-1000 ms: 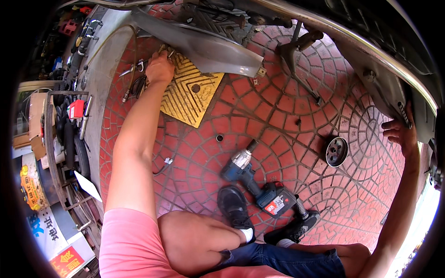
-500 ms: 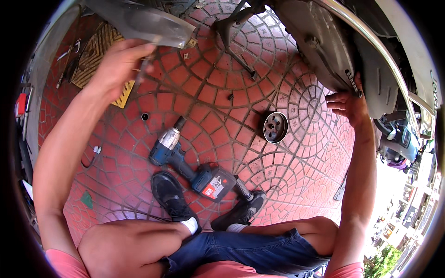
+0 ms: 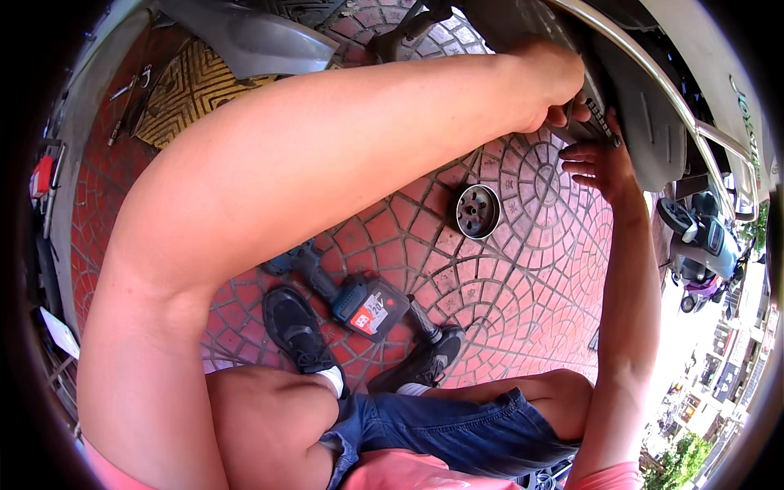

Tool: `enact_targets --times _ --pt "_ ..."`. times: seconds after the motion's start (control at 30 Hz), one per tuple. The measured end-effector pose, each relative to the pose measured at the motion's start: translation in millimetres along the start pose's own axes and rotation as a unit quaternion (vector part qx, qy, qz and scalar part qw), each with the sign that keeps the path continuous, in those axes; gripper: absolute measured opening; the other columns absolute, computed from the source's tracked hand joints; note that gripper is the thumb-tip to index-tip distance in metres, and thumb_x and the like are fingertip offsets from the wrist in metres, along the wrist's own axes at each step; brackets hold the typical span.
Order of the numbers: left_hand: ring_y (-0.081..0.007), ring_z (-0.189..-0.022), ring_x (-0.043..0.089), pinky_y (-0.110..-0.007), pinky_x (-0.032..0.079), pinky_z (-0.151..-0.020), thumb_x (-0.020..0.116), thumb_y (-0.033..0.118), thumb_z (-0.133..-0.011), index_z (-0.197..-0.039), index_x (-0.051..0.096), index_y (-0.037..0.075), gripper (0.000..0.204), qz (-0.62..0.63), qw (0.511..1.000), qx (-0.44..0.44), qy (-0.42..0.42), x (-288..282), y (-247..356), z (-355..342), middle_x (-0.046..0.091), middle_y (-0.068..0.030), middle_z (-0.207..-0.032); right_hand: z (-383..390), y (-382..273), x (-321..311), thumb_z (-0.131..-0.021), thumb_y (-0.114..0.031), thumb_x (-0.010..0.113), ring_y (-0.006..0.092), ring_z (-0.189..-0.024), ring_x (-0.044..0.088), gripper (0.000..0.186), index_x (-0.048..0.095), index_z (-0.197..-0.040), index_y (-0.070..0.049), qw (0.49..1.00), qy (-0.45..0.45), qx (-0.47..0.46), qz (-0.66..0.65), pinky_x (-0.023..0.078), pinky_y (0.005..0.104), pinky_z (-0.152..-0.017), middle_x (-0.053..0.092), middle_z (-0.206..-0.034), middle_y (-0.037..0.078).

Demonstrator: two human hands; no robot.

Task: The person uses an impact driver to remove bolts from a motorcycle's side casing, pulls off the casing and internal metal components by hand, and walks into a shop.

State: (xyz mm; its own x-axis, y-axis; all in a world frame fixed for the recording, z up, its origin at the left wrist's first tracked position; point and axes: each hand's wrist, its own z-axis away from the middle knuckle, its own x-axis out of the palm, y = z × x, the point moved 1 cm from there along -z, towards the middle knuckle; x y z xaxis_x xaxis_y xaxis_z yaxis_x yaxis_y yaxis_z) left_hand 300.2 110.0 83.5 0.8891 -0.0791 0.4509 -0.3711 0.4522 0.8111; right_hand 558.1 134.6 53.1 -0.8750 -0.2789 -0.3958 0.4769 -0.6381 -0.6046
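Observation:
My left hand point(image 3: 555, 90) reaches across to the upper right, against the grey scooter housing point(image 3: 523, 24). Its fingers are curled, and whatever sits in them is mostly hidden. Just below it, my right hand point(image 3: 603, 163) is raised with its fingers stretched to the left and apart. Its thumb lies behind a short black ribbed strip point(image 3: 603, 122) at the edge of the housing, touching or almost touching it. On the red tiles under the hands lies a round metal drum with holes point(image 3: 477, 211). A blue cordless impact wrench point(image 3: 347, 298) rests by my feet, its front covered by my left arm.
A grey plastic panel point(image 3: 253, 41) and a yellow-black chevron-patterned mat point(image 3: 192, 90) lie at the upper left. Hand tools point(image 3: 122, 106) are beside them. A chrome bar point(image 3: 653, 69) curves along the right side of the scooter. Another scooter point(image 3: 706, 233) is parked farther right.
My left hand has swung from beside the grey panel at the upper left over to the housing near my right hand. The right hand stays beside the ribbed strip; the view has shifted slightly.

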Motion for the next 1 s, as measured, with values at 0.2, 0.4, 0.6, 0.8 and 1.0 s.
enact_targets --times 0.2,0.4,0.6,0.8,1.0 --pt "-0.0227 -0.06 0.07 -0.036 0.048 -0.053 0.06 0.018 -0.097 -0.098 0.071 0.001 0.02 -0.089 0.988 0.057 0.109 12 -6 -34 0.075 -0.0125 -0.082 -2 1 1 -0.075 -0.102 0.032 0.0237 -0.088 0.069 0.115 0.075 -0.099 0.003 1.0 -0.001 -0.009 0.005 0.049 0.0366 -0.083 0.076 -0.097 0.015" --pt "-0.0286 -0.088 0.073 -0.041 0.058 -0.075 0.064 0.022 -0.089 -0.1 0.075 0.001 0.027 -0.597 0.743 0.265 0.146 10 -9 -63 0.074 -0.0175 -0.104 -6 5 -3 -0.075 -0.102 0.033 0.0237 -0.088 0.069 0.115 0.076 -0.099 0.002 1.0 -0.011 -0.008 0.003 0.048 0.0368 -0.084 0.077 -0.098 0.015" --pt "-0.0289 -0.12 0.068 -0.038 0.054 -0.1 0.059 0.029 -0.095 -0.112 0.076 -0.001 0.038 -0.488 0.801 0.226 0.265 21 0 -88 0.069 -0.0181 -0.131 0 4 -2 -0.074 -0.102 0.037 0.0225 -0.089 0.071 0.113 0.076 -0.098 0.002 0.999 -0.016 -0.031 0.001 0.048 0.035 -0.081 0.077 -0.098 0.015" --pt "-0.0274 -0.094 0.076 -0.038 0.059 -0.086 0.067 0.021 -0.085 -0.096 0.077 -0.001 0.027 -0.393 0.881 0.173 0.2 29 13 -52 0.078 -0.0174 -0.095 -1 11 -12 -0.075 -0.101 0.038 0.0211 -0.087 0.072 0.11 0.076 -0.095 0.001 0.999 0.005 -0.033 -0.006 0.048 0.0338 -0.079 0.077 -0.096 0.014" --pt "-0.0252 -0.066 0.075 -0.038 0.06 -0.07 0.066 0.018 -0.084 -0.087 0.077 0.002 0.02 -0.352 0.881 0.263 0.175 15 11 -40 0.075 -0.0131 -0.07 -9 10 -7 -0.076 -0.1 0.037 0.0225 -0.086 0.072 0.11 0.076 -0.092 0.002 0.999 0.0 -0.032 -0.015 0.046 0.0348 -0.078 0.077 -0.094 0.015"
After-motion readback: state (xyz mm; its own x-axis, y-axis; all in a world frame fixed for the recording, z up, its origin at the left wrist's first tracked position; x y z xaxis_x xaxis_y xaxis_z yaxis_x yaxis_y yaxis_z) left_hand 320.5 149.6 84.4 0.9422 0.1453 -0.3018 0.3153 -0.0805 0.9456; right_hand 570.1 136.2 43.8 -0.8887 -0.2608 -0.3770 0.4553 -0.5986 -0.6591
